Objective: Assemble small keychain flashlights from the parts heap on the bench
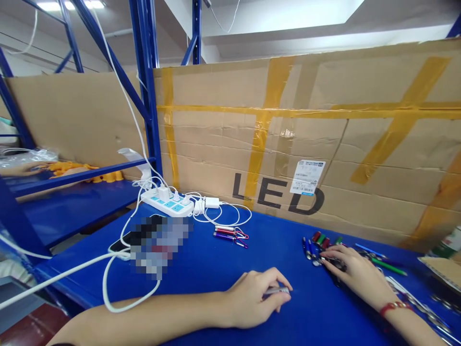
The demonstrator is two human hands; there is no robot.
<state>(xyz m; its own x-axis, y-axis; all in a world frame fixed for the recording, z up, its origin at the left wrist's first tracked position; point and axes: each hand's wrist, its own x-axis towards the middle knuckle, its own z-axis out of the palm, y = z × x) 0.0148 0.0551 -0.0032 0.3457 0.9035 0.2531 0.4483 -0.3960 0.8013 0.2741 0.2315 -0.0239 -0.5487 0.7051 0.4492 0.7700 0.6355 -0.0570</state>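
Observation:
My left hand (pixel 257 298) rests low over the blue table with curled fingers, closed around a small silver metal tube (pixel 276 290). Over at the right, my right hand (pixel 358 274) reaches into a loose group of small metal tubes. Its thumb and fingers come together on a dark, shiny piece that they mostly cover. Blue tubes (pixel 309 248), a red tube (pixel 316 236) and a green tube (pixel 325 242) lie just beyond those fingertips. Farther back, slim purple, red and silver tubes with carabiner clips (pixel 230 234) lie side by side.
A white power strip (pixel 169 204) with tangled cables and a phone (pixel 144 233) sit at the left. Green pens (pixel 389 265) and silver parts (pixel 414 302) lie right. Taped cardboard (pixel 216 144) walls the back. Past the blue rack post (pixel 147 96), another person's hand shows near orange pieces (pixel 86 170).

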